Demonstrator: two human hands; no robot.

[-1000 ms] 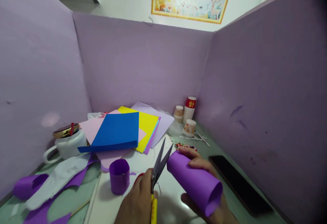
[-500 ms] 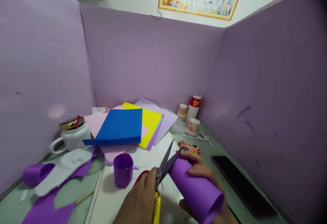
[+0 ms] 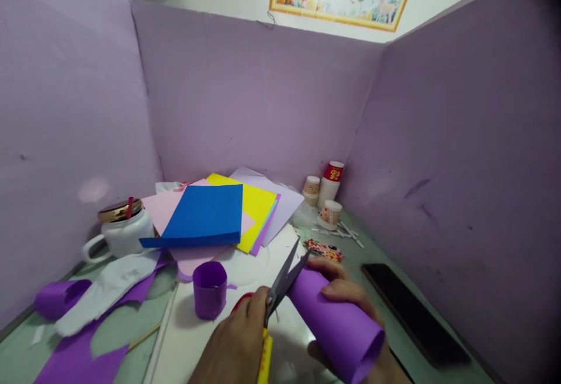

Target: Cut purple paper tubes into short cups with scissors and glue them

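Note:
A pair of scissors with dark blades and red and yellow handles is gripped by my left hand. The blades are spread, with one of them against the far end of a rolled purple paper tube. My right hand is wrapped around that tube, its fingers over the top and right side; part of the hand is hidden behind the paper. Left of the scissors, a short purple paper cylinder stands upright on a white board.
Blue paper tops a pile of coloured sheets. At left are a white mug, a white cloth-like piece and purple scraps. Paper cups and a dark phone lie at right. Purple panels enclose the table.
The view has shifted very slightly. My left hand and the scissors have moved barely, with the blades still spread at the tube's end. The tube stays in my right hand.

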